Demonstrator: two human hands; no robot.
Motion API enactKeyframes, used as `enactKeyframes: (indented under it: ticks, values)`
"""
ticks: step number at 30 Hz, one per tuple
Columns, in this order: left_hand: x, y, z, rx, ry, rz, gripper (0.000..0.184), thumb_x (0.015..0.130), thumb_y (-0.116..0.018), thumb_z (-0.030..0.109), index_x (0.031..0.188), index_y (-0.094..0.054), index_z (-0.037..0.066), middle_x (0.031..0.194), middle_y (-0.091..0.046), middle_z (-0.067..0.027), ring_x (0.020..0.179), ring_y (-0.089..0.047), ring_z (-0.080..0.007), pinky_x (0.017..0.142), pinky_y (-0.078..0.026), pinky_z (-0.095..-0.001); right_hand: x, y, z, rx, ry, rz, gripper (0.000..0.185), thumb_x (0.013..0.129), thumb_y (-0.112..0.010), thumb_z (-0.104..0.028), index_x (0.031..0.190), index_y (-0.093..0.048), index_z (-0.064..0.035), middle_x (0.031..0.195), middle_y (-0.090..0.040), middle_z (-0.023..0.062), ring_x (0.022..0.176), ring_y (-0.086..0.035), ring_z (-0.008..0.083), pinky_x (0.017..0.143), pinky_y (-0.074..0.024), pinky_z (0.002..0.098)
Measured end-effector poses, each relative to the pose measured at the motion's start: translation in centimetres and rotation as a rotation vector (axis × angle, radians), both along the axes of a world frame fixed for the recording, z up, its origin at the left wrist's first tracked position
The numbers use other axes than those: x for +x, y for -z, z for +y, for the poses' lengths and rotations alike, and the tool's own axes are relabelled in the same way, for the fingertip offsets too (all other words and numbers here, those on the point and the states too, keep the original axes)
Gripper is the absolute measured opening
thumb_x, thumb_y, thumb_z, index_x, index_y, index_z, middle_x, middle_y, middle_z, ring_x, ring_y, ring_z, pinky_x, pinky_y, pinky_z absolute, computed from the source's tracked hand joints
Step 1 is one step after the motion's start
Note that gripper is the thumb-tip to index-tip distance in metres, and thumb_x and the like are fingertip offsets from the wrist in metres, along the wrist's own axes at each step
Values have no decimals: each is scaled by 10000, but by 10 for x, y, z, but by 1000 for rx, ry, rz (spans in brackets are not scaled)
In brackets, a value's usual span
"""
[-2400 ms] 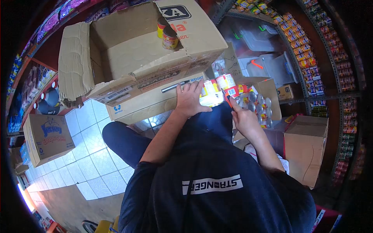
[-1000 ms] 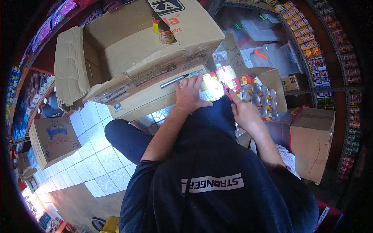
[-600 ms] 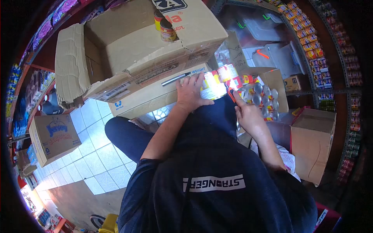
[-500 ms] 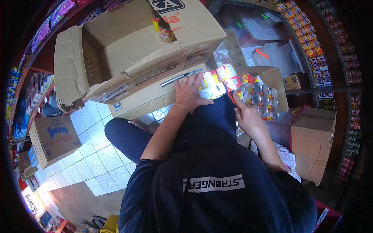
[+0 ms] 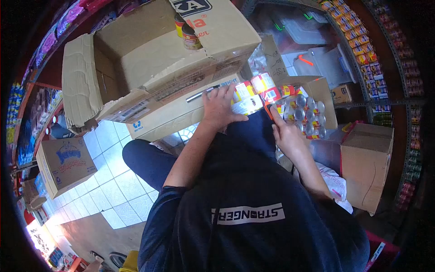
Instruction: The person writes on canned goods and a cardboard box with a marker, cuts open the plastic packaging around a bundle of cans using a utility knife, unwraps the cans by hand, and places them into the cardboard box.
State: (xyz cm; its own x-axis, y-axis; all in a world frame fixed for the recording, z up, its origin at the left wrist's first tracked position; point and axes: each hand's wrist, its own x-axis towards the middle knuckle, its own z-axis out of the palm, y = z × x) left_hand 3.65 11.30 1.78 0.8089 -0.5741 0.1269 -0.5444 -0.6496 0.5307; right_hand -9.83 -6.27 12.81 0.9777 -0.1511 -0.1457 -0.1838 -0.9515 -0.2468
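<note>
My left hand [image 5: 219, 109] is at the left end of several cans with yellow, red and white labels [image 5: 244, 99], its thumb and fingers around them. My right hand [image 5: 287, 133] grips an orange box cutter [image 5: 268, 109], its tip close to the cans. A red and white can [image 5: 263, 84] lies just beyond the cutter. Under my left fingers, a grey metal rod [image 5: 195, 97] rests on a flat cardboard box [image 5: 167, 111]. To the right, an open carton [image 5: 324, 90] holds several cans with silver ends [image 5: 300, 113].
A large open carton [image 5: 149, 50] stands ahead, with two cans [image 5: 192, 41] on its edge. Another carton [image 5: 366, 163] is at the right, and a closed one [image 5: 68, 161] on the tiled floor [image 5: 118, 190] at left. Shelves of packaged goods [image 5: 358, 41] line the sides.
The view has shifted slightly. Both hands stay almost where they were, the left on the cans and the right with the cutter beside them.
</note>
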Motion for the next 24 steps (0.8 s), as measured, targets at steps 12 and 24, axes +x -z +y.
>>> enactKeyframes:
  ticks: [12, 24]
  values:
    - [2, -3, -2, 12, -6, 38, 1234, 403, -798, 632, 1416, -319, 116, 1291, -474, -105, 1183, -437, -312, 973, -258, -581, -17, 3, -7, 24, -23, -17, 533, 875, -535, -166, 1385, -383, -152, 767, -615, 237, 664, -618, 399, 640, -509, 486]
    - [-4, 0, -4, 36, -15, 36, 1205, 434, -803, 613, 1425, -303, 142, 1323, -453, -94, 1218, -409, -293, 1027, -211, -568, -11, 3, -8, 128, 1, -55, 505, 889, -524, -158, 1377, -394, -174, 765, -610, 281, 709, -607, 441, 679, -478, 508]
